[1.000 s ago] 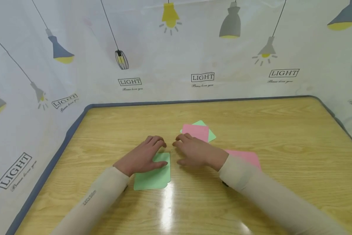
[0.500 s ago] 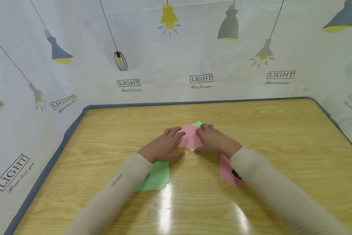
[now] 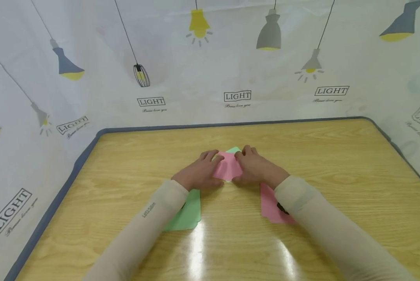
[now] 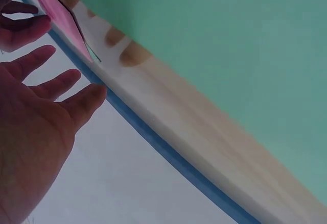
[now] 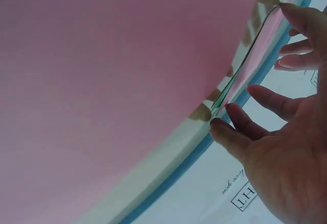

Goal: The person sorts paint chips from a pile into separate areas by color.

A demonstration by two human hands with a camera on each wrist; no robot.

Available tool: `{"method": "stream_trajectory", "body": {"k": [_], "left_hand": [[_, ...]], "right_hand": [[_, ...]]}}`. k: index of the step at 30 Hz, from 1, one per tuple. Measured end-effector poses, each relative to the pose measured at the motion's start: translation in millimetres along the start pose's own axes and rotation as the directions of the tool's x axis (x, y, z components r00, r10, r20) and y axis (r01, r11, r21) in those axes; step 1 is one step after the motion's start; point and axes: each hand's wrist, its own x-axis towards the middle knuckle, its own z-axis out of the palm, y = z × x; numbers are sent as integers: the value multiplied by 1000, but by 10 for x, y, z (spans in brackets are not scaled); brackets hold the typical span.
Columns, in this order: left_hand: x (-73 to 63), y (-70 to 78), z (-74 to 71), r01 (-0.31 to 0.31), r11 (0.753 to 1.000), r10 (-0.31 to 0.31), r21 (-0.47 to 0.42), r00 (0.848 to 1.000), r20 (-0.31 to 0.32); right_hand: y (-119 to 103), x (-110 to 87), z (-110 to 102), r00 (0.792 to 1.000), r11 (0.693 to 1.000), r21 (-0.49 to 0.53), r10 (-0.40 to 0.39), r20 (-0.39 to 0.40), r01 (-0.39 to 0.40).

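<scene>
A pink square card (image 3: pixel 227 166) lies over a green card (image 3: pixel 233 150), whose corner shows at the far side. My left hand (image 3: pixel 199 169) is at the left edge of the pink card, fingertips by its side and thumb near its front corner. Across from it, my right hand (image 3: pixel 253 166) has bent fingers at the right edge. In the left wrist view the left fingers (image 4: pixel 76 99) are spread and fairly straight, with a small gap to the card. The right wrist view shows right fingertips (image 5: pixel 232 119) close to the card's end; firm contact cannot be told.
Under my left forearm is a stack of green cards (image 3: pixel 188 214), partly covered by the sleeve. Pink cards (image 3: pixel 271 207) lie under my right wrist. The wooden table (image 3: pixel 153 152) has a blue edge (image 3: pixel 181 126), with a lamp-print wall covering (image 3: pixel 192 70) behind.
Both hands have moved to the pink and green card pair: the left went right and forward, the right slid rightward. Over the last half second the left hand shifted slightly closer to the right.
</scene>
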Motion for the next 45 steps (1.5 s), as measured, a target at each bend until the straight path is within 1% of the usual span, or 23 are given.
{"method": "stream_trajectory", "body": {"k": [1, 4, 6, 9, 13, 16, 19, 21, 23, 26, 29, 32, 37, 42, 45], "left_hand": [[-1, 2, 5, 7, 1000, -7, -7, 1000, 6], [-6, 10, 10, 4, 1000, -4, -14, 1000, 9], [-9, 15, 11, -12, 1000, 12, -12, 1000, -3], [-6, 23, 8, -54, 999, 54, 11, 998, -26], [19, 29, 2, -98, 993, 101, 59, 994, -51], [45, 30, -3, -114, 990, 120, 86, 991, -58], [56, 32, -21, -143, 989, 146, 49, 987, -60], [56, 30, -30, -154, 988, 154, 3, 986, -59], [55, 27, -44, -161, 986, 158, -42, 986, -57], [51, 24, -63, -153, 985, 150, -75, 987, -50], [38, 35, -83, -152, 984, 147, -90, 988, -55], [22, 63, -91, -159, 983, 153, -91, 986, -69], [6, 129, -100, -188, 978, 180, -87, 979, -98], [0, 185, -106, -208, 973, 198, -104, 975, -96], [-12, 234, -121, -236, 963, 226, -129, 970, -88]], "right_hand": [[-8, 1, 2, 1000, 1000, 0, 2, 2, -2], [-32, -6, -2, 1000, 1000, -11, 0, -3, 0], [-42, -11, -8, 1000, 1000, -20, -3, -11, 3], [-56, -23, -24, 1000, 999, -45, -14, -20, 13], [-84, -45, -50, 996, 992, -99, -83, -40, 78], [-103, -71, -70, 987, 980, -142, -152, -61, 142], [-117, -104, -88, 977, 971, -158, -195, -82, 180], [-118, -129, -97, 975, 970, -149, -205, -89, 191], [-115, -151, -101, 976, 973, -130, -200, -84, 189], [-103, -180, -99, 980, 979, -84, -190, -62, 185], [-79, -210, -86, 979, 980, -52, -194, -57, 191], [-50, -236, -72, 976, 977, -46, -209, -67, 207], [-4, -314, -86, 974, 977, -17, -213, -79, 212], [70, -455, -133, 972, 976, 26, -211, -103, 215], [113, -571, -169, 971, 975, 46, -211, -116, 217]]}}
